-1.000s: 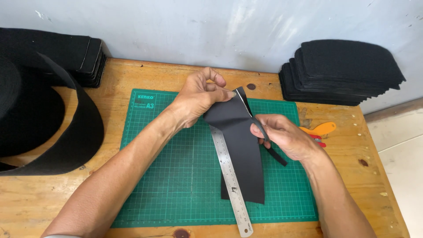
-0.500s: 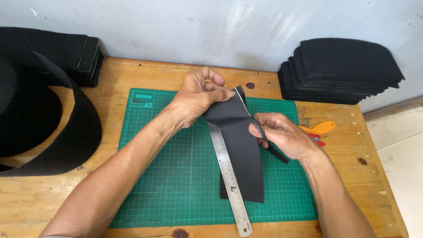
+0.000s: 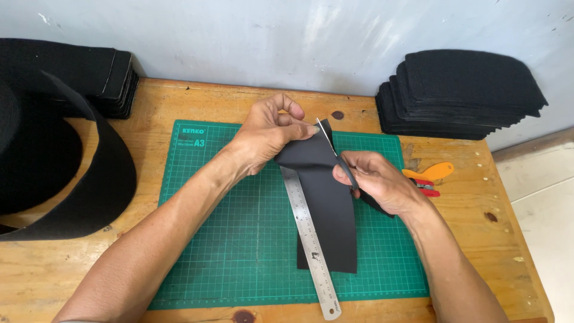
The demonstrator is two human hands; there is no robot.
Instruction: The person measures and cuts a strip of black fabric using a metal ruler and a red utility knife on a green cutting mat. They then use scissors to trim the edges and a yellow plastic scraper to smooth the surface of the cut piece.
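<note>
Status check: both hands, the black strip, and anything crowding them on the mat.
Left hand pinching black strip top. Right hand cutting it with blade. Steel ruler alongside.

mat label [image 3: 193,137]: white printing in the top-left corner of the green cutting mat [image 3: 239,251], a small word with a larger size mark under it, both slanted with the mat.
mat grid: pale lines across the whole mat, with tiny scale figures along its edges, too small to tell.
ruler [image 3: 311,239]: steel strip lying on the mat, dark scale marks along its length.
packages: none.
signs: none.
screens: none.
</note>
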